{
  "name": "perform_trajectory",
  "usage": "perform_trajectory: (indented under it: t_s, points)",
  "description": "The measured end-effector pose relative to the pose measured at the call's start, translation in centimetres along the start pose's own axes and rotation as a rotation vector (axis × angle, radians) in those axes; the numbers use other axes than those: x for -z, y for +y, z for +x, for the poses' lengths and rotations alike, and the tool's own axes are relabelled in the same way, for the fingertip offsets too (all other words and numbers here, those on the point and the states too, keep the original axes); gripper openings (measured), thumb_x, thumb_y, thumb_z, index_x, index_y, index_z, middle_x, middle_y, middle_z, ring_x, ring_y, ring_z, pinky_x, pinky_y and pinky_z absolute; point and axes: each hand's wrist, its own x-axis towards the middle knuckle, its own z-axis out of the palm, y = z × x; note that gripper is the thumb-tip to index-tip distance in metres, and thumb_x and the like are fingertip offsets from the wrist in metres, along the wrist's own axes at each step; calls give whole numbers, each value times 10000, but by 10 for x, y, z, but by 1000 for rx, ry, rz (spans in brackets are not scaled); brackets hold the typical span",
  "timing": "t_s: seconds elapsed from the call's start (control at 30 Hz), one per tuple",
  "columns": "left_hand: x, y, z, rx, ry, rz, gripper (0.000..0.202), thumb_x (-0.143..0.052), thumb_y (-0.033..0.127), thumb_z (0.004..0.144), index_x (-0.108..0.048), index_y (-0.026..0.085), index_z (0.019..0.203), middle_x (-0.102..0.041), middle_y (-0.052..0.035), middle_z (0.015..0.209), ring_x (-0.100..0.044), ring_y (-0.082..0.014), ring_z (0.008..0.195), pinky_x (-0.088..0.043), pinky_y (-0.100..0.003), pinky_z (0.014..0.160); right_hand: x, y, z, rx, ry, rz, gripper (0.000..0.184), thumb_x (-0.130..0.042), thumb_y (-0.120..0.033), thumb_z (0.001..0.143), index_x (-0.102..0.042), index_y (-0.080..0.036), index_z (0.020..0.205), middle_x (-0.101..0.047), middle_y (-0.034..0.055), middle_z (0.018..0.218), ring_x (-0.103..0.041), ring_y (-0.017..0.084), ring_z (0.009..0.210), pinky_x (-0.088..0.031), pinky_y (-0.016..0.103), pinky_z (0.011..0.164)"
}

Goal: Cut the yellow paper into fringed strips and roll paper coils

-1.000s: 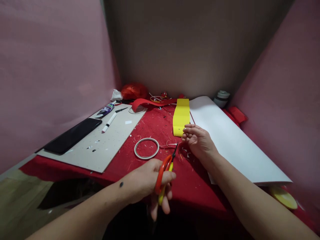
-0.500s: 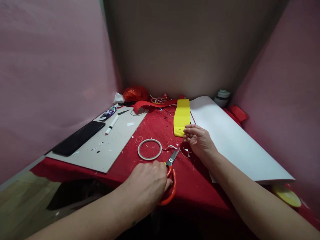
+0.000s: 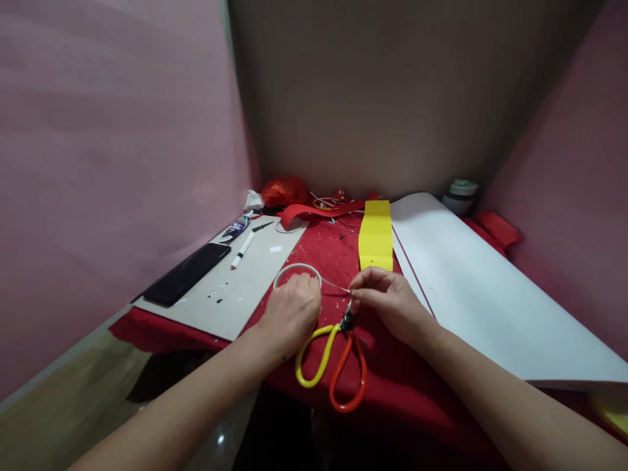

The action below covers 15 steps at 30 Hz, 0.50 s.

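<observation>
My left hand [image 3: 294,306] is closed on the near side of a thin roll of narrow whitish tape [image 3: 297,266], a wide ring tilted up off the red cloth. From the roll a loose strip [image 3: 334,284] runs across to my right hand [image 3: 385,297], whose thumb and forefinger pinch its end. Between and below the hands lie scissors [image 3: 343,325] with one yellow and one red handle; nothing grips them, and the blade tips are partly hidden by my right hand. Just beyond my right fingers is a ribbed yellow paper strip [image 3: 376,232].
On the left, a grey board [image 3: 260,281] carries a black phone [image 3: 187,273], a white marker [image 3: 243,250] and a purple tube [image 3: 238,227]. A large white sheet [image 3: 471,288] covers the right. Behind lie a red strip [image 3: 314,210], a red bag [image 3: 284,191] and a lidded container [image 3: 460,196].
My left hand has let go of the scissors and taken hold of the tape roll, lifting it. My right hand has moved down and now pinches the tape's loose end. The view has shifted slightly.
</observation>
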Motion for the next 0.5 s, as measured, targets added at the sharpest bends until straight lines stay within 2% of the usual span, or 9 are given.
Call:
perform_trajectory:
  t_s: [0.1, 0.2, 0.37, 0.5]
  points:
    - [2, -18, -2, 66, 85, 91, 225, -326, 170, 882, -543, 114, 875, -576, -133, 851, -566, -256, 808, -461, -339, 625, -5, 7, -1, -79, -49, -99, 90, -675, -176, 665, -614, -170, 731, -600, -21, 603, -575, 119, 526, -464, 273, 562]
    - [-3, -32, -1, 114, 100, 142, 234, -311, 163, 888, -540, 114, 872, -573, -133, 847, -565, -249, 801, -456, -328, 626, -7, 9, -1, -85, -50, -173, 89, -673, -153, 645, -612, -171, 707, -606, -20, 623, -581, 117, 540, -459, 258, 554]
    - [-13, -32, 2, 116, 95, 110, 239, -315, 161, 888, -549, 114, 885, -574, -139, 869, -561, -244, 806, -457, -317, 619, -25, 1, 0, -25, -28, -87, 79, -667, -174, 672, -619, -183, 734, -622, -17, 646, -604, 125, 581, -478, 279, 620]
    - [-11, -35, 12, 135, 122, 117, 263, -297, 160, 893, -554, 106, 904, -572, -147, 887, -561, -252, 835, -459, -316, 622, -52, 7, 2, -93, -126, -15, 83, -668, -167, 657, -614, -183, 717, -607, -25, 642, -611, 125, 572, -477, 274, 607]
